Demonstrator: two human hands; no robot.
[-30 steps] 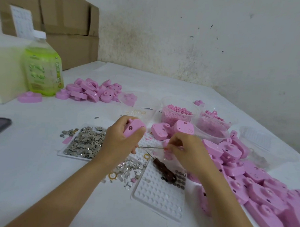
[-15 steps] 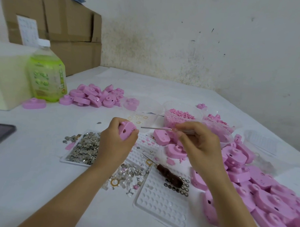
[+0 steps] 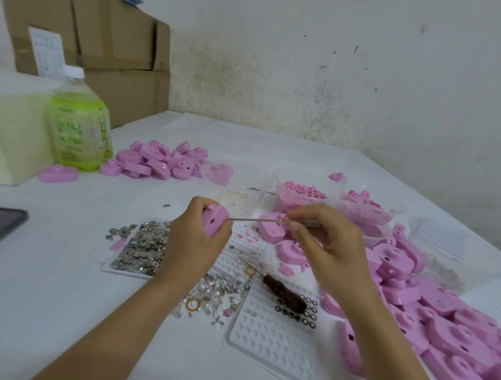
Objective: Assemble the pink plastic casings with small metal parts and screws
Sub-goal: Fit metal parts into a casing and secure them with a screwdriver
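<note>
We're mid-batch: left hand (image 3: 195, 244) curls its fingers round one casing (image 3: 214, 223), right hand (image 3: 334, 249) fingertips pinch a thin pick (image 3: 256, 219) tipped into its side, and the big pile (image 3: 452, 324) right of those fingers likely waits.

Single wide-angle view from the head, facing forward and down across the table (image 3: 41, 302) toward the wall (image 3: 361, 80), close above the left hand (image 3: 195, 244) and right hand (image 3: 336, 249) at centre.

Print on the bottle label (image 3: 80, 132) and box sheet (image 3: 46, 53) is unreadably blurred.
</note>
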